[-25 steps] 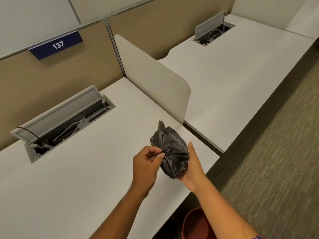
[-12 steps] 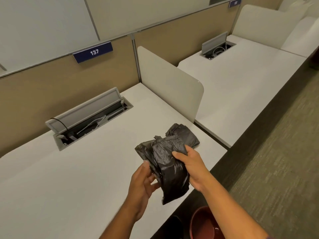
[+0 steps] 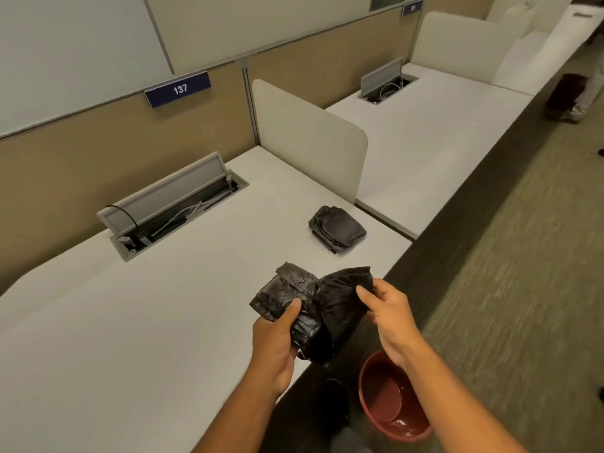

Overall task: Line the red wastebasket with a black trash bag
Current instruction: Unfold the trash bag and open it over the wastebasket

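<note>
Above desk edge [image 3: 385, 279]: left hand [image 3: 274, 348] and right hand [image 3: 389, 318] both pinch crumpled black trash bag [image 3: 313, 308]; red wastebasket [image 3: 389, 397] on floor below, unlined

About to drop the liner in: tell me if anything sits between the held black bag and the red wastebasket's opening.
Nothing visible blocks it. The black trash bag is held by the left hand and right hand near the desk edge. The red wastebasket stands on the floor below and right, mouth open; only the right forearm crosses its rim.
</note>
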A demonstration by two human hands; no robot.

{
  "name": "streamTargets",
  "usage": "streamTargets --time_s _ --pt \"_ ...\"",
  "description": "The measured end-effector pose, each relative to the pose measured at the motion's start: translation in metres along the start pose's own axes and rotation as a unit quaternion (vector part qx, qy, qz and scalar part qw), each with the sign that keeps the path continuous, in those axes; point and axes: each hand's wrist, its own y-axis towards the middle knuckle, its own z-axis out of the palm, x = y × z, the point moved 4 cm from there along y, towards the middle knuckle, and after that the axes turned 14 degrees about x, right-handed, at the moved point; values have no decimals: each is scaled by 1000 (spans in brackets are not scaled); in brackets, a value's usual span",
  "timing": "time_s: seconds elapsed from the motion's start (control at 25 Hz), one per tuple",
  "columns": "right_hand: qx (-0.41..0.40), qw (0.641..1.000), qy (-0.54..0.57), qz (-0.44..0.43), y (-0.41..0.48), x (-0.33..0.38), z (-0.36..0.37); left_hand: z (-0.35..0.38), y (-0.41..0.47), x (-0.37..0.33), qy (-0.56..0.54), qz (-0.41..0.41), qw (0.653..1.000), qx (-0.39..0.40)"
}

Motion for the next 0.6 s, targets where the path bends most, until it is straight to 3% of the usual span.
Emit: streamTargets --time_s 0.2,0.32,0.44,0.6 --pt "-60 995 27 72 -64 -30 -43 22 -29 22 60 7 998 22" --pt "-78 995 24 62 -92 -33 -64 43 -41 48 109 -4 993 52" --pt "-32 999 -40 6 -110 -16 -79 74 -52 77 167 -8 981 102" --pt "16 991 -130 12 -121 14 -100 129 -64 113 255 -9 951 177"
